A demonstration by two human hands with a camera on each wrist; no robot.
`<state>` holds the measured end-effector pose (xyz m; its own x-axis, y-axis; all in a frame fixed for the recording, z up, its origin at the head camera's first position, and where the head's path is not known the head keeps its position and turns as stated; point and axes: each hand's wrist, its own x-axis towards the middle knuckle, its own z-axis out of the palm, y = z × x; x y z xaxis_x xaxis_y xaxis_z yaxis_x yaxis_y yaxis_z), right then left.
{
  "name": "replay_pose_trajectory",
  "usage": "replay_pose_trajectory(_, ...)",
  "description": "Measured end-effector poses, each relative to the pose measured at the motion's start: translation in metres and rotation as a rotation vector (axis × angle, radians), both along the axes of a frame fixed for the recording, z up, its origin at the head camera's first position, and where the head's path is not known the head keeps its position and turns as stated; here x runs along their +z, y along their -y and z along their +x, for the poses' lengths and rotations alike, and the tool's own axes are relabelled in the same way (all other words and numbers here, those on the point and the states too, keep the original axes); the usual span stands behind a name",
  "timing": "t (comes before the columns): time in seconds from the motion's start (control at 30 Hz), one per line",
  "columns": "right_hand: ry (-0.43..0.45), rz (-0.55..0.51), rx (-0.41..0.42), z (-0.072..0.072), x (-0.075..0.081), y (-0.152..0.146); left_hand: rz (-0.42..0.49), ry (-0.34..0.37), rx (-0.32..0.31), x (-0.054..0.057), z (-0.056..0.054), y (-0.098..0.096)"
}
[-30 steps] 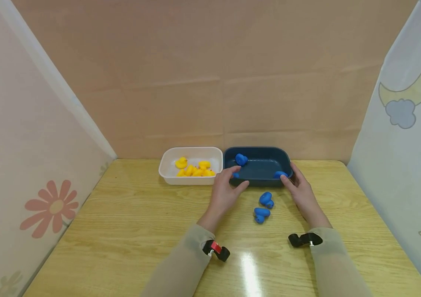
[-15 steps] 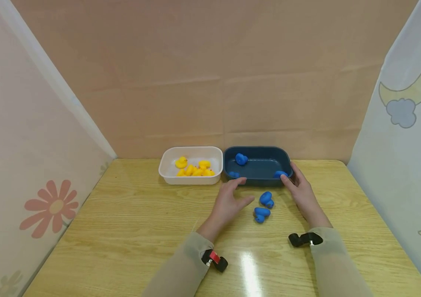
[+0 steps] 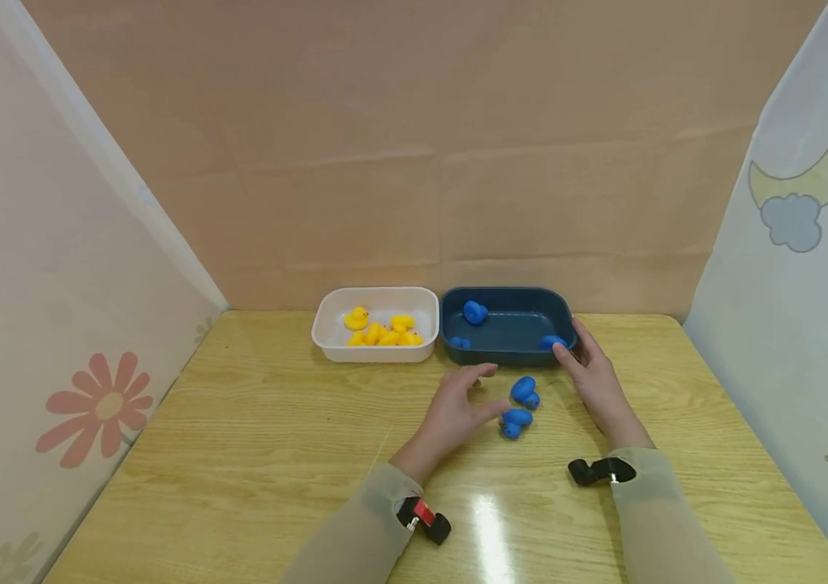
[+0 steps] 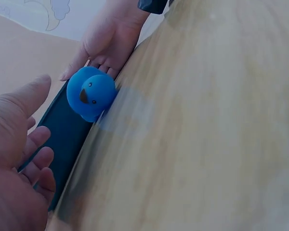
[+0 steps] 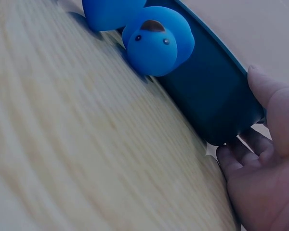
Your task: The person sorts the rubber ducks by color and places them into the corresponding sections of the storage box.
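Observation:
Two blue toy ducks lie on the table before the dark blue bin [image 3: 508, 357]: the farther duck [image 3: 525, 391] and the nearer duck [image 3: 517, 422]. My left hand [image 3: 453, 414] is just left of them, thumb and fingers spread apart, the thumb tip beside the nearer duck. One duck [image 4: 91, 92] faces the left wrist camera beyond that hand's fingers. My right hand [image 3: 596, 381] holds the bin's front right corner, thumb at the front rim and fingers along the side [image 5: 243, 149]. Inside the bin are a back-left duck [image 3: 475, 312], a front-left duck [image 3: 461, 343] and a right duck [image 3: 551, 342].
A white bin [image 3: 375, 354] with several yellow ducks [image 3: 388, 337] stands against the dark bin's left side. Both stand near the back of the wooden table [image 3: 260, 438], before a brown paper backdrop [image 3: 428, 162]. Patterned cloth panels [image 3: 786, 324] flank the table.
My left hand has drawn back from the dark bin's front-left rim toward the ducks on the table, leaving the front-left duck in the bin in plain sight. My right hand has stayed put.

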<state>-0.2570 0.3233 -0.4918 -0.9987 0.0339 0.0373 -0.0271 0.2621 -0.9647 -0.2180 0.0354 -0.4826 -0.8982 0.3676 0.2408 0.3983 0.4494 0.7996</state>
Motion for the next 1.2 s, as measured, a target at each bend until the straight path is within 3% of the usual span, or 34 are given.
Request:
replay_pose_trajectory(0.47, -0.01, 0.001, -0.001, 0.006, -0.003, 0.004, -0.093, 0.009, -0.106, -0.012, 0.008, -0.002)
replay_pose_trajectory(0.87, -0.007, -0.001, 0.0, 0.004, -0.003, 0.002, -0.188, -0.088, -0.154, -0.013, 0.009, -0.002)
replay_pose_trajectory(1.2, -0.018, -0.006, 0.002, -0.001, -0.003, -0.001, -0.264, -0.138, -0.157, -0.011, 0.008, -0.004)
